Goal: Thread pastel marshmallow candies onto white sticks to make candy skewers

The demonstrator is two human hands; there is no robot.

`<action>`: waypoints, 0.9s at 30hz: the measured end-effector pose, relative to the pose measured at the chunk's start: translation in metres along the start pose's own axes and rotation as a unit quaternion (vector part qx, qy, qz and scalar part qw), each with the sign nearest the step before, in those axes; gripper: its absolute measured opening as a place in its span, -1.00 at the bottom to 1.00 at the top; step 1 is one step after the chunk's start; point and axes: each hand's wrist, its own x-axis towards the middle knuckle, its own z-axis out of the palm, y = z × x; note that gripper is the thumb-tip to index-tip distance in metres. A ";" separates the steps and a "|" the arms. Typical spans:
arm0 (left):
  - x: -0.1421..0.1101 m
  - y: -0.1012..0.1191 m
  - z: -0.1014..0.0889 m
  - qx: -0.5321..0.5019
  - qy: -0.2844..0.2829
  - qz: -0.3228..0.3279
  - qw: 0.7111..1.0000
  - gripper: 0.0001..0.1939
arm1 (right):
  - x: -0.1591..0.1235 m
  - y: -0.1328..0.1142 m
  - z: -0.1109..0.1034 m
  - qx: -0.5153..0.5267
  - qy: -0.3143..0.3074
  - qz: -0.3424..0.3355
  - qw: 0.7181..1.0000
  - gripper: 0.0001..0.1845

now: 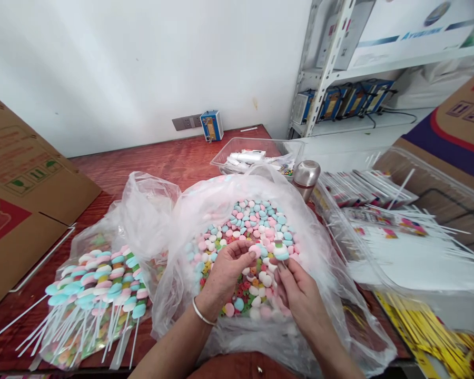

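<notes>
A large clear plastic bag (pixel 319 252) lies open in front of me, full of small pastel candies (pixel 253 221) in pink, blue and white. Both my hands are inside its mouth. My left hand (pixel 227 271), with a silver bangle on the wrist, is curled and pinches a pink candy at its fingertips. My right hand (pixel 296 292) pinches a small stack of candies (pixel 279 251), white and blue. The two hands almost touch over the pile.
Finished candy skewers on white sticks (pixel 98 295) lie piled on a plastic bag at the left. White sticks and packets fill a clear tray (pixel 411 231) at the right. A metal flask (pixel 306 178), a clear box (pixel 256 155), cardboard boxes (pixel 19 200) and a shelf (pixel 339 63) stand around.
</notes>
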 end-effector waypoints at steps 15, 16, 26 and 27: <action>-0.001 0.003 -0.006 -0.032 0.039 0.035 0.998 -0.65 | -0.029 -0.003 0.004 -0.084 -0.129 0.036 0.987 -0.59; -0.001 0.002 -0.006 -0.028 0.039 0.040 0.998 -0.65 | -0.029 -0.003 0.003 -0.080 -0.134 0.040 0.987 -0.59; -0.001 -0.003 -0.010 0.067 0.014 0.103 0.992 -0.72 | -0.031 -0.007 0.002 0.053 -0.157 0.191 0.967 -0.52; 0.000 -0.004 -0.011 0.076 0.013 0.106 0.991 -0.73 | -0.032 -0.007 0.003 0.070 -0.152 0.200 0.965 -0.50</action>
